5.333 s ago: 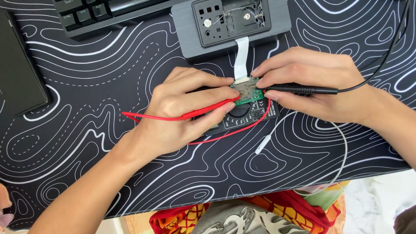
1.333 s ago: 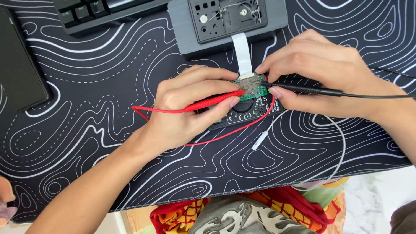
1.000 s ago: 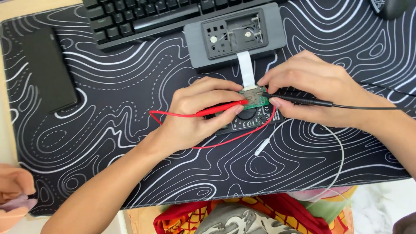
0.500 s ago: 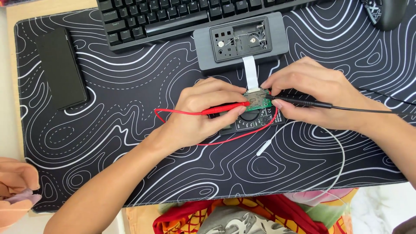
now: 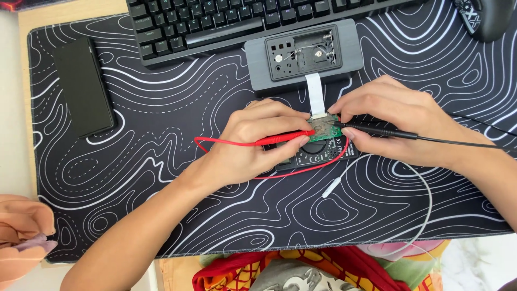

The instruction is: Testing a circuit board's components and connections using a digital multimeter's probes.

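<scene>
While both forearms reach in from the lower edge of the head view, the left hand (image 5: 253,143) lies knuckles-up, its fingers clenched around a red test probe (image 5: 284,138) held like a pen, tip pointing right. The right hand (image 5: 401,126) mirrors it from the opposite side, wrist angled inward, fingers pinching a black test probe (image 5: 382,130) whose tip points left. Both tips meet on a small green circuit board (image 5: 325,129), which sits between the two hands, directly above a black multimeter (image 5: 318,153) with a round dial, partly covered by the left fingers.

A flat white ribbon cable (image 5: 315,94) runs from the board up to a grey rectangular plastic housing (image 5: 304,54) with an open recessed compartment. The red lead (image 5: 215,143) loops out left of the left hand; the thin black lead (image 5: 463,143) trails right. A white cable (image 5: 425,210) curves across the desk mat (image 5: 134,178), a soft black surface printed with white contour lines covering the tabletop. A black keyboard (image 5: 215,24) lies along the top, and a flat black slab-shaped device (image 5: 83,86) lies at far left.
</scene>
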